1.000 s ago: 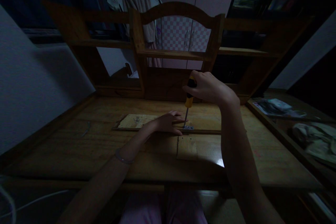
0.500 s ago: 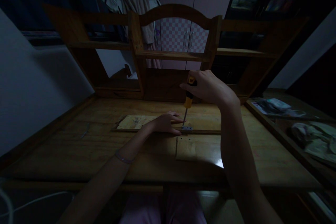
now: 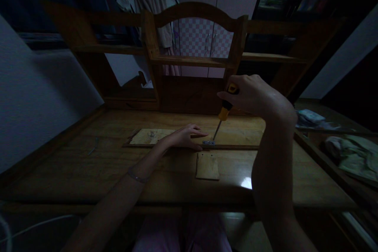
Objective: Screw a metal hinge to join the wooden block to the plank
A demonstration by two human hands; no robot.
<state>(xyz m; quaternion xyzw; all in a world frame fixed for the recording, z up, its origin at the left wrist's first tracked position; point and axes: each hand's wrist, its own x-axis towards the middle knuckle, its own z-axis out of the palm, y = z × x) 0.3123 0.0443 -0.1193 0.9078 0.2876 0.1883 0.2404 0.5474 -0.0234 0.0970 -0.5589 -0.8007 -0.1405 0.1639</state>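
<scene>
My right hand (image 3: 251, 92) is wrapped round the yellow and black handle of a screwdriver (image 3: 224, 112). The shaft slants down to the left, and its tip is at the right end of a small metal plate (image 3: 208, 142). That plate lies on the near edge of a long wooden board (image 3: 236, 137). My left hand (image 3: 186, 137) rests on the board just left of the plate, thumb and fingers apart, holding nothing. Nearer to me, a small square wood piece (image 3: 207, 166) with two dark holes lies on the desk.
The board lies on a wooden desk (image 3: 165, 189) with a shelf hutch (image 3: 191, 62) along its back. At the right, folded cloth (image 3: 357, 157) and a plastic-wrapped packet (image 3: 310, 117) sit on shelves. Clothes (image 3: 150, 0) hang behind the hutch. A white cable (image 3: 41, 224) runs at lower left.
My right hand has moved right with the screwdriver, which now leans more. Its tip has shifted from the metal plate's left end to its right end. My left hand stays on the board.
</scene>
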